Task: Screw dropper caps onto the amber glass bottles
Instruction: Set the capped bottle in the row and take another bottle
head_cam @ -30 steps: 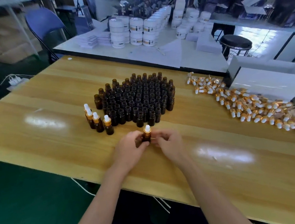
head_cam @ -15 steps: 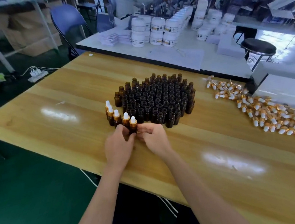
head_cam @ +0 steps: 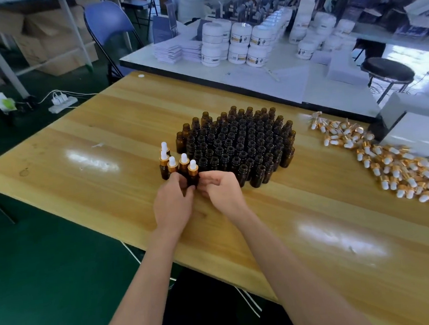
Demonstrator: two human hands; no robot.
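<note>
**A:** From the head view, how much is done?

**B:** Not much. Five capped bottles [head_cam: 172,164] stand in a tight group on the bench [head_cam: 97,136]. They sit against the near-left edge of the block of uncapped amber bottles [head_cam: 240,144]. Each of the five has a gold collar and a white bulb.

**A:** And the one being handled?

**B:** That is the nearest capped bottle [head_cam: 193,171], upright at the near-right corner of the group. The left hand [head_cam: 173,204] grips its lower body, with the fingers curled round the glass. The right hand [head_cam: 221,191] sits just beside it on the right, fingers curled. I cannot tell whether it pinches the bottle or only lies against it.

**A:** Is that cap on properly?

**B:** It sits straight and low on the neck, so I judge it screwed home and the bottle being parked with the finished ones.

**A:** What is left?

**B:** Nearly everything. The block runs many rows deep, and every neck in it is open. The dropper caps [head_cam: 389,162] lie in a loose heap to the right, well apart from both hands, trailing from the far side towards the near-right edge. By my reckoning, the job is only at its start.
</note>
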